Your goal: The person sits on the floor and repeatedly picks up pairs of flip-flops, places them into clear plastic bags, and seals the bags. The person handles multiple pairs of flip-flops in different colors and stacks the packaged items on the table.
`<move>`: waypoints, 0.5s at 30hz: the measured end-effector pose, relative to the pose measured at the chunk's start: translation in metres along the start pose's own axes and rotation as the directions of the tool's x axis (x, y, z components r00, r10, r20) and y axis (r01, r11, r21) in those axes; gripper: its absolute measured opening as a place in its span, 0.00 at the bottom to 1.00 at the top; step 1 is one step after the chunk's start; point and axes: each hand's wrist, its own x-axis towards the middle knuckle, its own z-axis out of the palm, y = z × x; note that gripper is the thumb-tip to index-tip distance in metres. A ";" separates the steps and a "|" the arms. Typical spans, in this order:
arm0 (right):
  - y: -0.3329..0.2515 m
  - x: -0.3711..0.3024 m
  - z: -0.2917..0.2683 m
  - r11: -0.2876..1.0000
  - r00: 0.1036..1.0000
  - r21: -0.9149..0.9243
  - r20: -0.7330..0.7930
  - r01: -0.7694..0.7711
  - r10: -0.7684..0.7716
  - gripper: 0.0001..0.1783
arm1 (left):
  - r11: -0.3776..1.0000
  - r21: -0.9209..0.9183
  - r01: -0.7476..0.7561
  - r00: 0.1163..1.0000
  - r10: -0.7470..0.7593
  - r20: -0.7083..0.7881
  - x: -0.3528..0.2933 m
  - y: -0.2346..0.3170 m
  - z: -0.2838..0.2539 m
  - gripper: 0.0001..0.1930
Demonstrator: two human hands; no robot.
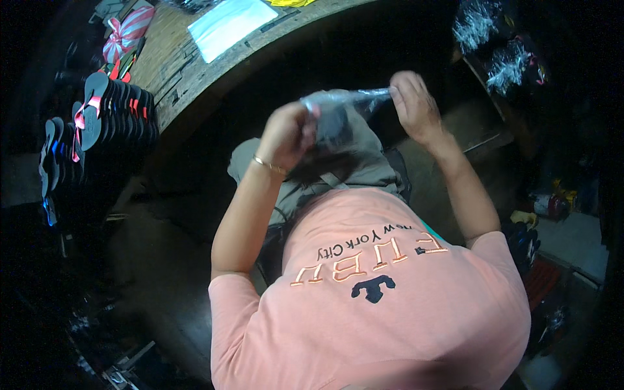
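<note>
A clear plastic bag point(354, 99) is stretched between my two hands above my lap. My left hand point(290, 135), with a thin bracelet at the wrist, is closed on the bag's left end. At the other end, the fingers of my right hand point(415, 107) pinch the bag's edge. Something dark shows through or beneath the plastic, with a bit of pink near my left fingers; blur hides what it is. Under the bag lie my grey-green trousers point(364, 153).
Rows of dark flip-flops point(97, 117) with coloured straps stand at the left, beside a wooden table point(169, 62). On the table are a stack of clear plastic bags point(231, 26) and a pink-striped bag point(130, 31). Plastic-wrapped items point(510, 68) sit at the far right.
</note>
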 end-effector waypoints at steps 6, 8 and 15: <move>-0.058 0.054 -0.045 0.809 0.808 -0.036 -0.030 0.587 -0.588 0.05 | 0.957 -0.254 -0.142 0.901 0.231 0.366 0.008 0.021 0.055 0.26; -0.062 0.051 -0.044 0.834 0.832 0.081 0.065 0.546 -0.551 0.04 | 0.823 0.206 -0.530 0.797 0.399 0.454 0.009 -0.011 0.055 0.15; -0.070 -0.039 0.054 0.730 0.818 0.575 0.575 -0.370 -0.039 0.22 | 0.500 0.714 -0.490 0.847 0.465 0.255 -0.022 -0.097 0.008 0.17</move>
